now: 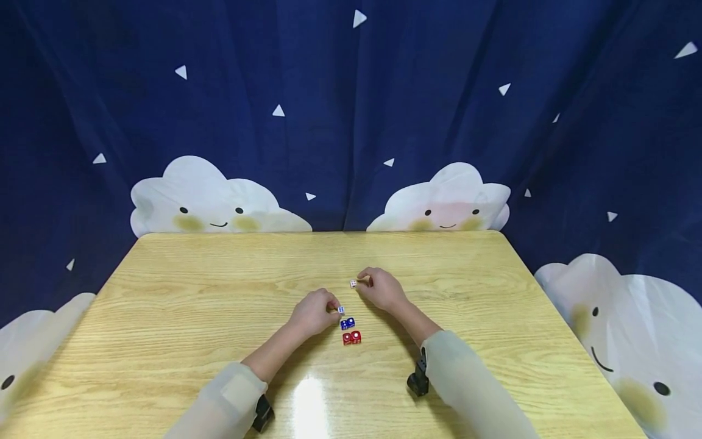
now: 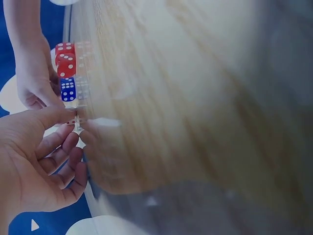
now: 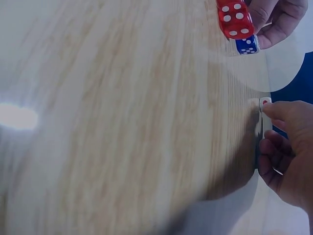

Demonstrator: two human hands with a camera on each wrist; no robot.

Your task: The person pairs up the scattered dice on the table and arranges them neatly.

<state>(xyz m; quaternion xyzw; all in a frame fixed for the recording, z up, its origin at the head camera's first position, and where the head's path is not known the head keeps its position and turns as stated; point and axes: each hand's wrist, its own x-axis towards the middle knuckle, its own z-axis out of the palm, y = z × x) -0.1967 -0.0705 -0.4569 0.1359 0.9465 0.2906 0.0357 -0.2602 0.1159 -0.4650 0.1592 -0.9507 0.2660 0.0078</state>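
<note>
My left hand [image 1: 315, 313] pinches a white die [image 1: 341, 310] between thumb and index finger, right beside two blue dice [image 1: 348, 323] on the wooden table. In the left wrist view the fingertips cover most of this die. Two red dice [image 1: 351, 337] sit side by side nearer me, in front of the blue pair. Farther back, my right hand [image 1: 381, 289] has its thumb tip right at a second white die [image 1: 353, 284], with a gap between thumb and index finger. The right wrist view shows the thumb [image 3: 279, 110] overlapping that white die [image 3: 265, 102], whose face has a red dot.
The light wooden table [image 1: 219, 274] extends to both sides and behind the hands. A dark blue curtain [image 1: 329, 73] with clouds and white triangles hangs along its back and sides. Black wrist cameras [image 1: 419, 379] sit under the sleeves, close over the tabletop.
</note>
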